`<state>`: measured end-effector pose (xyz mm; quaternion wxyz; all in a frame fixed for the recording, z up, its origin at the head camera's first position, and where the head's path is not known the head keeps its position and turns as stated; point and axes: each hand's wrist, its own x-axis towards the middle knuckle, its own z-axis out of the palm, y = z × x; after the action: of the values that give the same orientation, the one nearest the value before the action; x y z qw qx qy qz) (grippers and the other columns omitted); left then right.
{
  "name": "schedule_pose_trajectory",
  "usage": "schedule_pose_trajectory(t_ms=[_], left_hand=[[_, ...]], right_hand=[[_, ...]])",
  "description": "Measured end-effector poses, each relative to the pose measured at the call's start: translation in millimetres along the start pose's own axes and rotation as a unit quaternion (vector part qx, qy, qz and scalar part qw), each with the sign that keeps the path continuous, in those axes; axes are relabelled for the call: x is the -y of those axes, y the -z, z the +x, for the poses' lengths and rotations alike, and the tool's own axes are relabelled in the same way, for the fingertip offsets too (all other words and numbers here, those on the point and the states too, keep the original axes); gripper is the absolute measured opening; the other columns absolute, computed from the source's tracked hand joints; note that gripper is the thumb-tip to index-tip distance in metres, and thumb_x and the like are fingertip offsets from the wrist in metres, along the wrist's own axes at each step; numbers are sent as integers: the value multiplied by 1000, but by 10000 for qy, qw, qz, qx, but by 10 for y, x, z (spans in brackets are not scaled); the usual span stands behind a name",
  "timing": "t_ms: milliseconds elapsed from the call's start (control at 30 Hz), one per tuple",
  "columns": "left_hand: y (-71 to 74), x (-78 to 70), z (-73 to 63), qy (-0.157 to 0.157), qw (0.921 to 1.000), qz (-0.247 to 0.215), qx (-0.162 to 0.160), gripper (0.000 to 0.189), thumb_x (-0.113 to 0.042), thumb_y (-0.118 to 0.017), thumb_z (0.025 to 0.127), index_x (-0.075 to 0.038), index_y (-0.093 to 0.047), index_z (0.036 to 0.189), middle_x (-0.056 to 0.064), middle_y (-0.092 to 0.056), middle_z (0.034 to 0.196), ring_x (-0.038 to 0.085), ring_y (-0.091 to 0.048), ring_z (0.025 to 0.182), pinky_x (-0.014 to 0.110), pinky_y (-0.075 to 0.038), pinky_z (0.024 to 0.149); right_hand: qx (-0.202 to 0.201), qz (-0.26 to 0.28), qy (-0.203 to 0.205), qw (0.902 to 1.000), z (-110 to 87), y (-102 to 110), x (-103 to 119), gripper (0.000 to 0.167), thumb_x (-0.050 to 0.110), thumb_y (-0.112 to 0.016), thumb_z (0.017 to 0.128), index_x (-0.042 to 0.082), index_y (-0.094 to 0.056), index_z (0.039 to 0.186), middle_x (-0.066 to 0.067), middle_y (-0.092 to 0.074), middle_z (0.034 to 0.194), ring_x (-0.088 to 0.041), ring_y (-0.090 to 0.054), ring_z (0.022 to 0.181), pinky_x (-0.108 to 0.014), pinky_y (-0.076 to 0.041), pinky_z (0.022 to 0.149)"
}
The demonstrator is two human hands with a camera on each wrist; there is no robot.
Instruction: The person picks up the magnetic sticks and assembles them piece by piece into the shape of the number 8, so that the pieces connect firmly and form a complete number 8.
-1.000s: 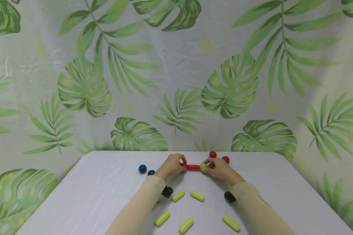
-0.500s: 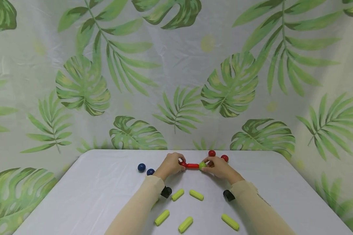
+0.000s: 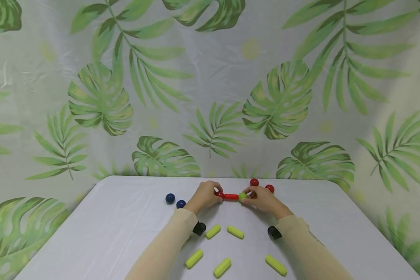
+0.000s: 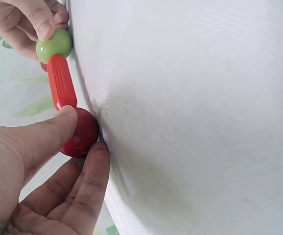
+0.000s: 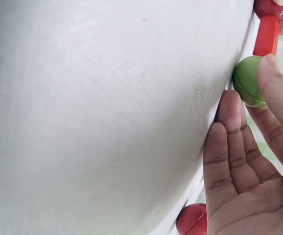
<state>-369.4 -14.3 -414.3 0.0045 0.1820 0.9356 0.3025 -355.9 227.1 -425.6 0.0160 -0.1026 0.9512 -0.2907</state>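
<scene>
Between the two hands, a red rod (image 3: 230, 196) links a dark red ball (image 4: 82, 132) at its left end to a green ball (image 4: 54, 45) at its right end. My left hand (image 3: 207, 195) pinches the red ball between thumb and fingers. At the other end, my right hand (image 3: 262, 199) pinches the green ball, its thumb on the near side. In the left wrist view the rod's ends meet both balls in one line. The joined piece lies close over the white table (image 3: 126, 233), near its far edge.
Two loose red balls, one being the red ball (image 3: 270, 188), lie beyond my right hand. Two blue balls (image 3: 170, 198) rest left of my left wrist. Several yellow-green rods (image 3: 222, 267) are spread between and under the forearms. A leaf-patterned curtain (image 3: 210, 97) hangs behind the table.
Both hands keep their hold on the two balls, with the rod between them. The head view shifts slightly; nothing else visibly moves.
</scene>
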Motion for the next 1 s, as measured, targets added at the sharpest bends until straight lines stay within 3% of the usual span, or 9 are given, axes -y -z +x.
schedule_pose_trajectory(t_ms=[633, 867, 1000], left_hand=[[-5, 28, 33, 13, 9996, -268, -45, 23, -9, -86, 91, -9, -79, 113, 12, -79, 103, 22, -70, 92, 41, -59, 92], [-3, 49, 52, -35, 9998, -199, 79, 25, -10, -86, 91, -9, -77, 115, 12, -78, 102, 21, -69, 92, 41, -58, 91], [26, 71, 49, -7, 9996, -176, 211, 28, -9, -84, 92, -9, -75, 119, 12, -77, 104, 22, -69, 93, 42, -58, 92]], right_hand=[[-81, -85, 42, 9999, 16, -22, -34, 36, 29, -80, 98, 10, -73, 128, -7, -70, 102, -19, -61, 90, -32, -51, 76], [-27, -21, 197, 9998, -11, 3, -6, 37, 28, -80, 98, 8, -71, 128, -9, -68, 99, -20, -60, 88, -33, -50, 76], [63, 128, 82, 9999, 3, -5, 2, 39, 28, -81, 97, 8, -70, 129, -7, -65, 97, -19, -57, 86, -30, -47, 74]])
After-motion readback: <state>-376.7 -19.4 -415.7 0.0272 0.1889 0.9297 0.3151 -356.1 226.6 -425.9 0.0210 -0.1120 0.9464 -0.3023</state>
